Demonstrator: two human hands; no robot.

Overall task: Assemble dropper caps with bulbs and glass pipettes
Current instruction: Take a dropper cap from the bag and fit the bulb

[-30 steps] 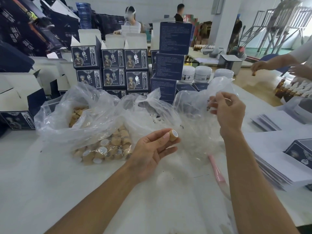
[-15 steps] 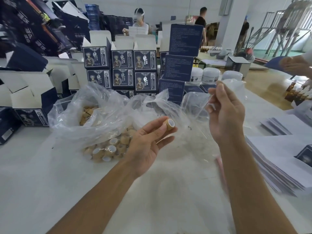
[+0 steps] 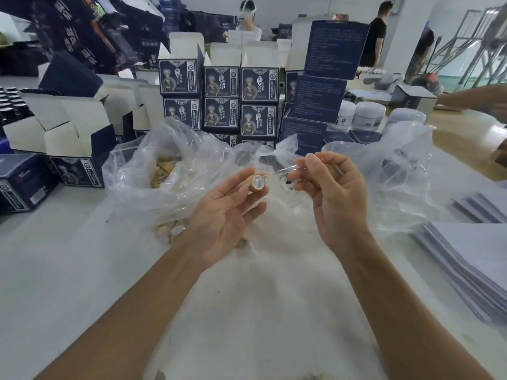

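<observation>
1. Above the white counter (image 3: 68, 270), my left hand (image 3: 225, 218) pinches a tan dropper cap (image 3: 257, 183), its open end facing my right hand.
2. My right hand (image 3: 333, 198) has its fingers (image 3: 311, 160) closed on a glass pipette (image 3: 279, 171), tip at the cap, apparently not yet seated.
3. Many loose caps wait in the clear bag (image 3: 175, 171); I see no finished droppers.

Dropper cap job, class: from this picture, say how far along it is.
Done: no finished dropper shows. In hand: the left hand pinches a cap; the right hand aims a glass pipette at its opening, tip not yet seated. Left: push it in, then work through the bag of caps.
</observation>
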